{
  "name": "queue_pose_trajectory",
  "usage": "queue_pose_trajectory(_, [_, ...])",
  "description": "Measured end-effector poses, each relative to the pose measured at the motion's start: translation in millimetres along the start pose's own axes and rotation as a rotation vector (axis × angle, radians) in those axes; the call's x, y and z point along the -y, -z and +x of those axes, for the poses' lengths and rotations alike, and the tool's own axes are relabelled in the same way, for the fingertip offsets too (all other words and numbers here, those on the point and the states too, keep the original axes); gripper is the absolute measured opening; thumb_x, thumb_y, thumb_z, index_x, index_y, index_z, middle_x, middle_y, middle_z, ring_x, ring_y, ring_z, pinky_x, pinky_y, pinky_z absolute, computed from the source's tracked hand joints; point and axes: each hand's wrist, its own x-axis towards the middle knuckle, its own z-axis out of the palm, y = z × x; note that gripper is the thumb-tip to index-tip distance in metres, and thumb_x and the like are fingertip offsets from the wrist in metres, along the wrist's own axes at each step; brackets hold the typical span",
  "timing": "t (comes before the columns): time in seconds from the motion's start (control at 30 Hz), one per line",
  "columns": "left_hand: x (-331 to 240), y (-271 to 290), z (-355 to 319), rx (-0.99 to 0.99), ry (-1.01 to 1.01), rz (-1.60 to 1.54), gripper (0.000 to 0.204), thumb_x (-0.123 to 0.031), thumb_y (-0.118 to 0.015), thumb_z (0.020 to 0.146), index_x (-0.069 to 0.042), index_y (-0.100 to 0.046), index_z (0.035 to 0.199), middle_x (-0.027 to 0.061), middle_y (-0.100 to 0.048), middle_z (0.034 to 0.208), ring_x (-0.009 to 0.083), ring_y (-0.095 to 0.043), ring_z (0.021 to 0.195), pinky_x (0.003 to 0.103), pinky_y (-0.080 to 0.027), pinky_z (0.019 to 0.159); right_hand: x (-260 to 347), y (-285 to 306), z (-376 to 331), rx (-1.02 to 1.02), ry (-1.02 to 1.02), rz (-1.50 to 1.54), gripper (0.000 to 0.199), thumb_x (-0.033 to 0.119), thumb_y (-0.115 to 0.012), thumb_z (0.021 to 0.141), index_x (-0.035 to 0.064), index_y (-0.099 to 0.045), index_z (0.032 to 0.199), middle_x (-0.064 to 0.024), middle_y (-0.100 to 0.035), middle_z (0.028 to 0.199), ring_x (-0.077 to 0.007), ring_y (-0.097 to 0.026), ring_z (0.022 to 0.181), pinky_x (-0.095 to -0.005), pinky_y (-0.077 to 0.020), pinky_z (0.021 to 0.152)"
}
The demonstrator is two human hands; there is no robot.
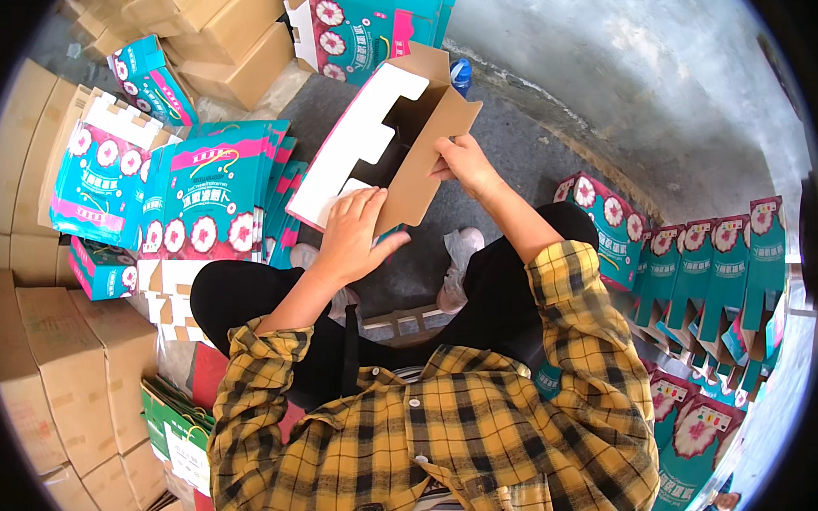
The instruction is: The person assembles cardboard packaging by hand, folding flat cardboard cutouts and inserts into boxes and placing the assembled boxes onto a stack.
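In front of my knees stands a carton (pixel 411 147) whose end is open. Its cut-out flap is white, and its other flaps and inside are brown cardboard. My left hand (pixel 359 232) lies on the carton's near end, fingers stretched over the edge of the white flap and thumb held apart. With bent fingers, my right hand (pixel 464 166) pinches the long brown flap on the carton's right side. The carton's lower part and printed outer faces are mostly hidden.
Flattened teal-and-pink cartons (pixel 213 186) are stacked at left. Brown cardboard boxes (pixel 66 358) rise along the left side. Folded teal cartons (pixel 698 268) stand in a row at right. A blue object (pixel 460 76) lies by the grey wall (pixel 619 86). Green printed bags (pixel 176 421) sit lower left.
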Motion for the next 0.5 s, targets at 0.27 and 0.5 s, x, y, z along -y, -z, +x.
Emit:
queue_pose_trajectory(0.27, [20.9, 6.6, 4.9, 0.051, 0.004, -0.095, 0.035, -0.016, -0.058, 0.080, -0.003, -0.058, 0.113, 0.0126, -0.056, 0.111, 0.0309, -0.049, 0.109, 0.042, -0.036, 0.096, 12.4, 83.3, 23.4, -0.491, 0.456, -0.389, 0.068, 0.060, -0.038, 0.089, 0.0020, -0.051, 0.121, -0.0129, -0.058, 0.110, -0.0205, -0.059, 0.090, -0.0335, -0.0486, 0.072])
queue_pose_trajectory(0.5, [47.4, 14.8, -19.5, 0.089, 0.079, -0.119, 0.026, -0.015, -0.056, 0.080, -0.004, -0.064, 0.103, 0.0118, -0.060, 0.110, 0.0302, -0.052, 0.109, 0.042, -0.036, 0.096, 3.9, 66.0, 14.7, 0.049, 0.041, -0.578, 0.081, 0.067, -0.030, 0.087, -0.0031, -0.060, 0.113, -0.0183, -0.063, 0.101, -0.0229, -0.059, 0.094, -0.0330, -0.0428, 0.089])
